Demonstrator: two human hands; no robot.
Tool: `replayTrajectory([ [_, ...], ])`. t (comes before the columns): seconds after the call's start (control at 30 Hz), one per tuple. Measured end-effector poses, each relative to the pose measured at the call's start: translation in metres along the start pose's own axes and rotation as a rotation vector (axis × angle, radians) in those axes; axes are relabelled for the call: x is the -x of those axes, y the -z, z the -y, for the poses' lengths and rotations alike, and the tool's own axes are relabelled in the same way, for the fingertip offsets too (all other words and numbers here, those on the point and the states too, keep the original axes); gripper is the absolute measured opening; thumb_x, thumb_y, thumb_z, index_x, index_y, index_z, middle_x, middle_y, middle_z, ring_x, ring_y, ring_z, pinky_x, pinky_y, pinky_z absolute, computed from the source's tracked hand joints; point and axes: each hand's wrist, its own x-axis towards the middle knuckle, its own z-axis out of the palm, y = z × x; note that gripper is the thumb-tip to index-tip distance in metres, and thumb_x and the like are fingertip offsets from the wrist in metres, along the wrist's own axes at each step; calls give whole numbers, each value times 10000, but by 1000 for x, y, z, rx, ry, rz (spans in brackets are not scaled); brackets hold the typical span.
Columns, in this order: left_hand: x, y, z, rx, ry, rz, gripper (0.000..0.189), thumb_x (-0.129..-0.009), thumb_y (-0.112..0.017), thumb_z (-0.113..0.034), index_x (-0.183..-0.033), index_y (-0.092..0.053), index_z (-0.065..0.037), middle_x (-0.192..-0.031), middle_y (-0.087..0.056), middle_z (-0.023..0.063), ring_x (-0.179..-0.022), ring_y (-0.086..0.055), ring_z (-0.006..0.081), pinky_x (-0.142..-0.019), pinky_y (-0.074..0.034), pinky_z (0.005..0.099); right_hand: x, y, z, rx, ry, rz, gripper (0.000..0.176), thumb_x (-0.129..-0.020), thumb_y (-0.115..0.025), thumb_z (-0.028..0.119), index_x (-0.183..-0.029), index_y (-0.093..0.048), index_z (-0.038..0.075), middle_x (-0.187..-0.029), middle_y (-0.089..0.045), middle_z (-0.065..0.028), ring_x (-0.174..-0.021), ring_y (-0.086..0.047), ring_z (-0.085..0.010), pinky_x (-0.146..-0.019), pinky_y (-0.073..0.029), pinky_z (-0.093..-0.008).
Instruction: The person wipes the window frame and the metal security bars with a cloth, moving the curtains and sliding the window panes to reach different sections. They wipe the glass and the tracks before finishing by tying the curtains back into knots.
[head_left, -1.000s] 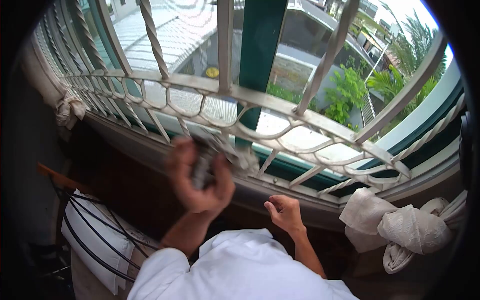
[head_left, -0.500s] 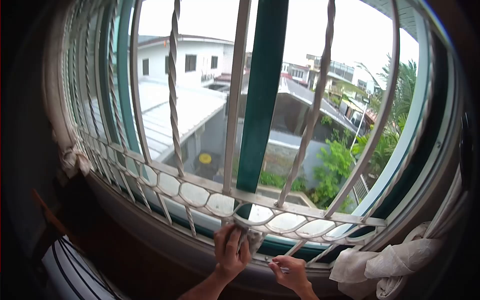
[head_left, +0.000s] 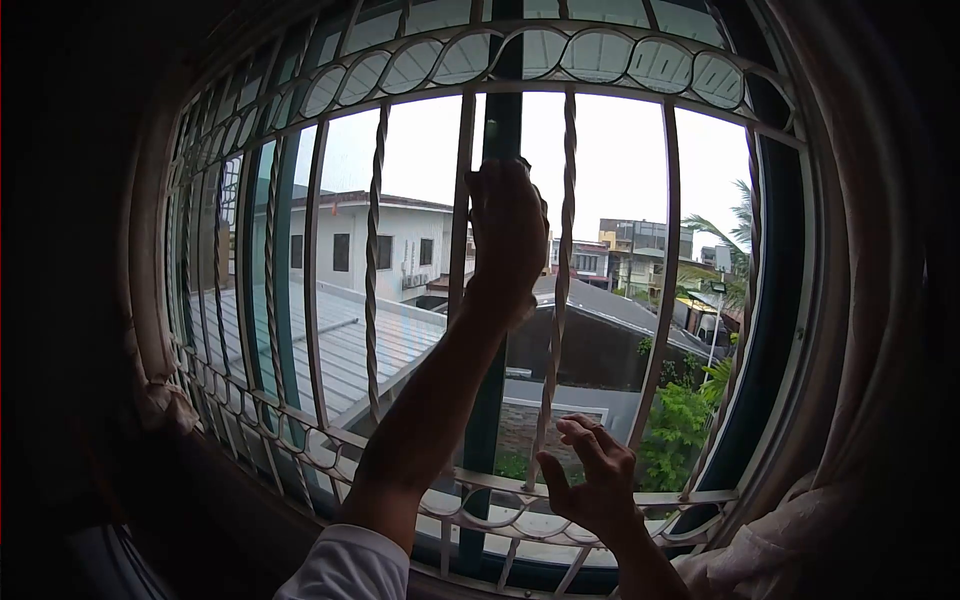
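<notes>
My left hand (head_left: 508,235) is raised high at the green window frame post (head_left: 508,125), between a flat white grille bar and a twisted bar (head_left: 568,200). Its fingers are curled against the post, and whatever they may hold is hidden behind the dark hand. Lower down, my right hand (head_left: 597,475) hovers in front of the lower grille, beside the foot of the twisted bar, with thumb and fingers apart and nothing between them.
Scroll-patterned bands of the grille (head_left: 660,75) cross the top and bottom of the window. A knotted curtain (head_left: 165,405) hangs at the left, another curtain (head_left: 850,250) at the right. Roofs and a white house (head_left: 385,235) show outside.
The view has tilted up. My left hand has risen from the lower grille, where it held a greyish cloth, to high on the green post. My right hand's fingers have spread apart.
</notes>
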Motion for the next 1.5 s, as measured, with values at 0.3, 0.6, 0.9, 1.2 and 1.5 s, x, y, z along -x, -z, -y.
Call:
replayTrajectory([
  [0.3, 32, 36, -25, -189, -24, 106, 263, -928, -599, -15, -1186, -588, 35, -1096, -592, 221, -1040, -583, 369, -932, -489, 467, -39, -32, -19, -27, -177, 7, 301, -910, -679, 103, -1197, -626, 29, -809, -730, -147, -714, -751, -257, -627, -599, -361],
  [0.6, -69, -32, 21, 116, 55, -4, 291, -937, -626, -54, -1194, -520, 30, -1035, -555, 215, -958, -593, 357, -823, -500, 442, -37, -43, -17, -186, -244, -98, 124, -906, -653, 52, -1019, -640, 3, -757, -681, -184, -652, -716, -337, -559, -562, -410],
  [0.9, -25, 16, 26, 107, -66, 36, 276, -867, -635, 19, -1135, -570, 10, -993, -617, 184, -900, -619, 342, -771, -525, 441, -88, -25, 0, 402, 336, -437, 270, -810, -725, 123, -1051, -669, 15, -1075, -678, -182, -958, -687, -293, -855, -559, -465],
  [1.2, -169, -38, 34, -104, -284, 5, 214, -827, -754, -141, -1009, -693, -47, -868, -717, 129, -824, -731, 289, -706, -589, 423, -168, -55, 6, 697, 744, 194, 366, -778, -760, 335, -1019, -729, 61, -1024, -609, -192, -1164, -522, -354, -1019, -399, -653],
  [1.5, -198, -19, 64, 103, -180, 105, 296, -857, -743, -248, -1062, -690, -42, -928, -707, 173, -933, -721, 302, -808, -588, 420, -177, -38, -12, 763, 752, 277, 344, -884, -662, 328, -1066, -730, 44, -1288, -573, -139, -1368, -415, -286, -1070, -378, -705],
])
